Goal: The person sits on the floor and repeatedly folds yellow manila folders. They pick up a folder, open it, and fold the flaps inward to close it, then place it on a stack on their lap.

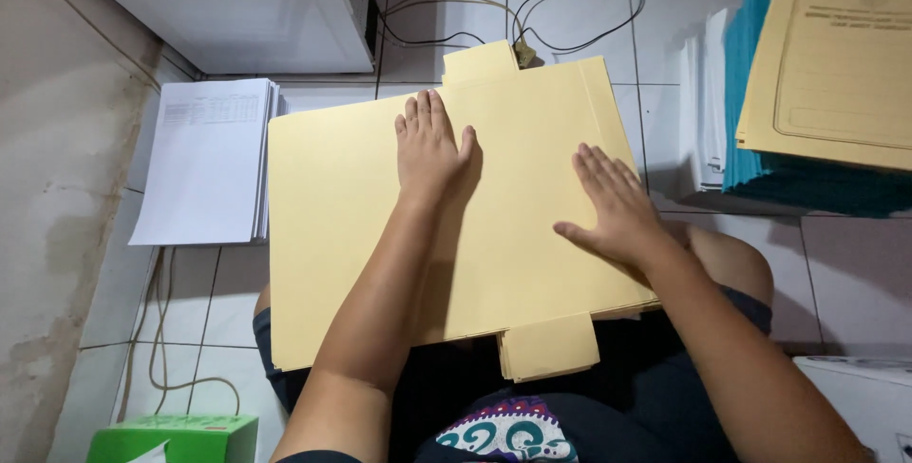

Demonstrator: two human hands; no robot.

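Lying flat, pale-yellow folder (pixel 361 235) (tabbed edges)

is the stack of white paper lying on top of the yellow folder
No, the stack of white paper lies on the tiled floor beside the yellow folder.

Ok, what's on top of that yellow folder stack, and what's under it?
Both hands lie flat on the yellow folder stack: the left hand near the middle, the right hand towards its right edge. Under it, the person's knee shows; the rest underneath is covered.
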